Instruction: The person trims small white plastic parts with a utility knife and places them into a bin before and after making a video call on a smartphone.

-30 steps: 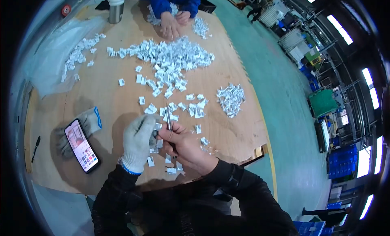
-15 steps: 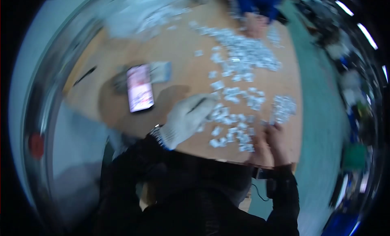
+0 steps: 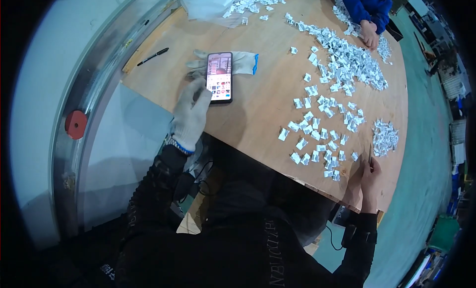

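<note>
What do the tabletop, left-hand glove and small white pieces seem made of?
Tabletop: probably plywood, matte, with pale-brown wood tone and rough front edge.
Glove: likely cotton knit; matte, soft-looking, blue-edged cuff.
White pieces: bent, slightly shiny; plastic or coated paper, unclear.

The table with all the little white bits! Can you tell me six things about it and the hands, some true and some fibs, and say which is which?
1. The left hand is gloved. True.
2. Both of this person's hands are gloved. False: the right hand is bare.
3. The phone lies partly on a loose glove. True.
4. Nothing lies left of the phone. False: a black pen does.
5. The white bits are all in one pile. False: there is a big heap, a smaller pile and scattered pieces.
6. The other person's sleeve is blue. True.
</note>
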A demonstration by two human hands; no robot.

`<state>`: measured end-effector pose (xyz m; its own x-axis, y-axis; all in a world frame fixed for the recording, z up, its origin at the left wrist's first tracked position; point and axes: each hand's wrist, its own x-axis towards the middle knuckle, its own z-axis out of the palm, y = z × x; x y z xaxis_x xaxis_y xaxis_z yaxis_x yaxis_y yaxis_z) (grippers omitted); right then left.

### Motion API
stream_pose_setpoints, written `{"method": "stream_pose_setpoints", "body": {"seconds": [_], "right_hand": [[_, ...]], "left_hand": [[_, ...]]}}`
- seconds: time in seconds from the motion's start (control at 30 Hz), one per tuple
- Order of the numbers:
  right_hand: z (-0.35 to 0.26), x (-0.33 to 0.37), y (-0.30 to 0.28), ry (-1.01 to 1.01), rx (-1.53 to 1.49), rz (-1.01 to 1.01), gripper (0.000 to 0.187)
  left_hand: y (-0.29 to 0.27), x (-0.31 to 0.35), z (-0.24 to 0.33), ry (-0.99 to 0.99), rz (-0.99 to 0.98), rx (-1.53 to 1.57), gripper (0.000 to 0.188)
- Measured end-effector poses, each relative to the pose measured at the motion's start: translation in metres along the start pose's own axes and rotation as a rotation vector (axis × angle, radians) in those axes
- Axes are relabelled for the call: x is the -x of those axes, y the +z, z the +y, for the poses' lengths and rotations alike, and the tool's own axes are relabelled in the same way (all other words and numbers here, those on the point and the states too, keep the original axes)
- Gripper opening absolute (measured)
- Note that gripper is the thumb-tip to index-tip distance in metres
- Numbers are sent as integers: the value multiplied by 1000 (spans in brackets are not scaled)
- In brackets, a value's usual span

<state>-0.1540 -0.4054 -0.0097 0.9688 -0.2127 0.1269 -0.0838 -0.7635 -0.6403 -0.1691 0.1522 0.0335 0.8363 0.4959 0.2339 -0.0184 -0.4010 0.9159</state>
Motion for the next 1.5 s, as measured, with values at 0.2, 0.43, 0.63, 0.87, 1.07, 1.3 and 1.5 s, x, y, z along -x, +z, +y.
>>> {"method": "stream_pose_setpoints", "body": {"seconds": [0.2,0.43,0.63,0.87,1.07,1.3,1.5], "right_hand": [[-5,12,-29,-96,148,177,25],[4,28,-16,-199,24,294,20],[9,85,-21,155,-237,348,35],[6,96,-37,200,-362,414,37],[14,90,-36,279,-358,324,36],[16,89,-34,278,-325,344,33],[-21,89,-30,100,-208,575,30]], "left_hand": [[47,-26,30,424,34,-599,59],[59,-24,-15,379,-506,-410,64],[57,-25,-18,682,-315,-669,86],[49,-11,77,687,-451,-597,84],[50,0,101,210,-442,-176,76],[40,-1,78,293,-270,-372,73],[17,-21,30,412,-369,-297,68]]}}
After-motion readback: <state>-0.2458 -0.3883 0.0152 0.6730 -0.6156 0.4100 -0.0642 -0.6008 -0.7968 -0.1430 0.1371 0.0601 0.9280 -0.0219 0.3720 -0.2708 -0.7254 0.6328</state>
